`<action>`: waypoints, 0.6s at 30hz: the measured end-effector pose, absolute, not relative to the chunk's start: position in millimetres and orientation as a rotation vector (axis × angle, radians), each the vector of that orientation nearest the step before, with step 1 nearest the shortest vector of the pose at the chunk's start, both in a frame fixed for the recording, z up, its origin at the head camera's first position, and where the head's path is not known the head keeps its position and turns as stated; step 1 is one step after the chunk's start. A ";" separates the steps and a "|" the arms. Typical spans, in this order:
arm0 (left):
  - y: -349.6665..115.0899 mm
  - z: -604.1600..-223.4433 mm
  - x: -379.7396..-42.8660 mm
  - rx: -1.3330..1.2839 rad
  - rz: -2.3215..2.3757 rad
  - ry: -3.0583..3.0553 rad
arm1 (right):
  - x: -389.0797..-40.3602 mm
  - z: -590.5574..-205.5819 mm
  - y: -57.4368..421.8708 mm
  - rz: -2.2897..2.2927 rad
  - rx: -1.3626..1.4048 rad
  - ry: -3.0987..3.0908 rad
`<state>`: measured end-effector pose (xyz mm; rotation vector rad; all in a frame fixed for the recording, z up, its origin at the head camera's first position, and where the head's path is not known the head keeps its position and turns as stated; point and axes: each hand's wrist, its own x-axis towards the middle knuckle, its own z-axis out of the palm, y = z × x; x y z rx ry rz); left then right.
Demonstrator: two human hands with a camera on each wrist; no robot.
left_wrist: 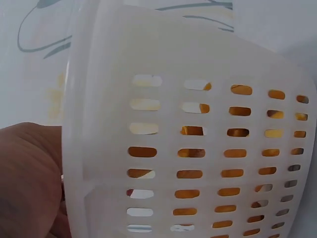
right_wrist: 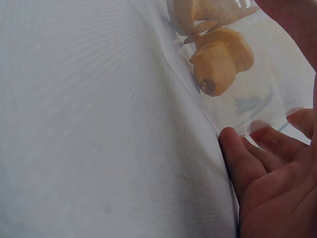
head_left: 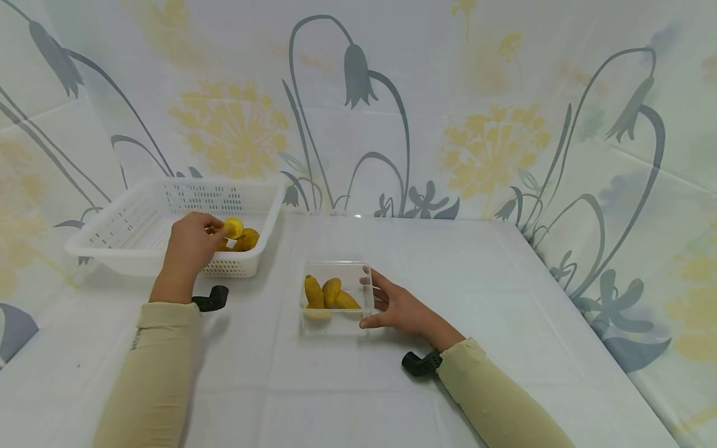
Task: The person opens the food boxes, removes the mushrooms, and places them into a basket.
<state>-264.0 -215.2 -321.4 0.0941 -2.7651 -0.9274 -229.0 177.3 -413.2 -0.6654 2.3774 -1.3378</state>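
In the head view, my left hand (head_left: 192,244) reaches over the near rim of a white perforated basket (head_left: 106,252). Thumb and fingertips pinch a bright yellow fruit-like piece (head_left: 233,228) above other yellow pieces (head_left: 248,239) in the basket's right end. My right hand (head_left: 400,309) holds the right side of a clear plastic box (head_left: 336,323), thumb at the near corner and fingers along the side wall. Several elongated yellow pieces (head_left: 332,291) lie inside it. Seen from the right wrist, one piece (right_wrist: 214,69) has a brown end. The basket wall (left_wrist: 104,148) hides the left fingertips in the left wrist view.
A white cloth (head_left: 336,398) covers the table. Behind it and along the right side hangs a flower-printed curtain (head_left: 426,137). The basket stands at the back left, and the clear box is to its right, nearer the front.
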 end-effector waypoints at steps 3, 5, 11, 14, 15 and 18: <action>-215.1 -323.9 -265.2 0.052 -0.887 -2.778 | -229.6 -414.0 177.7 -1.340 -0.669 2.374; -215.2 -324.1 -265.5 0.026 -0.850 -2.793 | -229.7 -414.4 177.8 -1.344 -0.671 2.370; -216.2 -323.4 -266.1 -0.041 -0.757 -2.836 | -229.6 -414.9 177.7 -1.353 -0.681 2.363; -215.6 -322.0 -266.2 -0.065 -0.727 -2.860 | -229.2 -414.3 177.5 -1.358 -0.687 2.358; -215.3 -321.0 -266.0 -0.068 -0.722 -2.870 | -229.1 -414.2 177.4 -1.358 -0.688 2.357; -212.5 -317.0 -265.5 -0.081 -0.713 -2.895 | -229.4 -414.1 177.6 -1.363 -0.685 2.356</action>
